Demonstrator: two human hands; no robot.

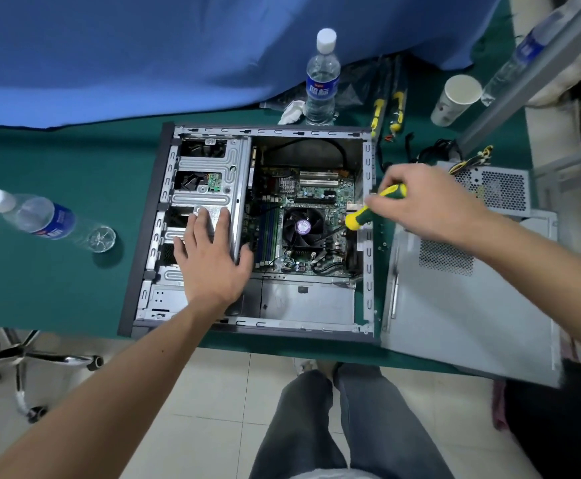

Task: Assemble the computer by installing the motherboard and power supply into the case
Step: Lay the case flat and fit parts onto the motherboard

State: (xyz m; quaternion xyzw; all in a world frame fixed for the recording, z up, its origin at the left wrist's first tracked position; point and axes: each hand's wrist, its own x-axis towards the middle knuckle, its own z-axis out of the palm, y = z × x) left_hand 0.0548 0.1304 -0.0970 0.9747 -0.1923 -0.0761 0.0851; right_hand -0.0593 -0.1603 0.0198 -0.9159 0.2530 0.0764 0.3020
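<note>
An open grey sheet-metal computer case [247,229] lies on its side on a green felt-covered table [57,271]. A green printed motherboard [303,219] already sits inside it, with a black round-bladed cooling fan [303,227] near its middle. The left hand [209,257] lies flat, fingers straight and spread, on the ribbed steel drive cage [206,188] at the case's left side. The right hand [424,205] has its fingers curled tight round the yellow-and-green rubbery handle of a screwdriver [372,209], which points down and left toward the board's right edge; its tip seems to be near the fan, though the shaft is too blurred to tell what it touches. The boxy perforated-metal power supply [500,188] rests outside the case, on the table to the right, with a bundle of yellow and black wires. A flat grey side panel [462,305] with a mesh vent lies just beside the case. A clear plastic water bottle [322,77] stands behind the case; another bottle [40,217] lies toppled at left.
</note>
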